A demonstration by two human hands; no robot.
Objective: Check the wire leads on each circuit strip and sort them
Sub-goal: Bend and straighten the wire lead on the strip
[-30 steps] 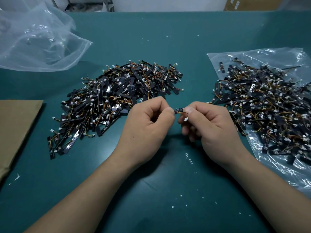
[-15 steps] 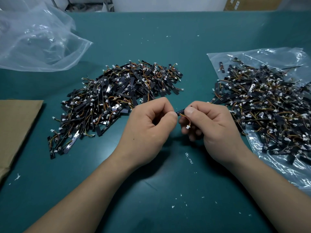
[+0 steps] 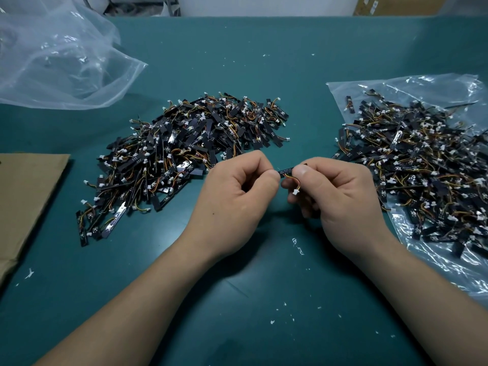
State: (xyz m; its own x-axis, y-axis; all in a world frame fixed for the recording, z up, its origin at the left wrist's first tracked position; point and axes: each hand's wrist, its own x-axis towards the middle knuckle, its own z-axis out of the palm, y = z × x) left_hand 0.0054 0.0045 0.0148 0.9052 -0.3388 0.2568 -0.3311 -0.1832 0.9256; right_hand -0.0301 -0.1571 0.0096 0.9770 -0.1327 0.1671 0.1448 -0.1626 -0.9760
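Teal matting (image 3: 250, 59) covers the bench where a person's left hand (image 3: 237, 188) and right hand (image 3: 340, 196), forearms reaching in from the near edge and fingers curled, pinch one black circuit strip (image 3: 286, 170) between them, held over the mat midway between two heaps (fingers hide most of it). Its orange and yellow wire lead (image 3: 296, 180) loops down beside the right thumb to a small white connector (image 3: 295, 191). At the person's left, the left heap (image 3: 184, 154) lies on bare mat, the right heap (image 3: 422, 167) on a clear plastic bag (image 3: 449, 85).
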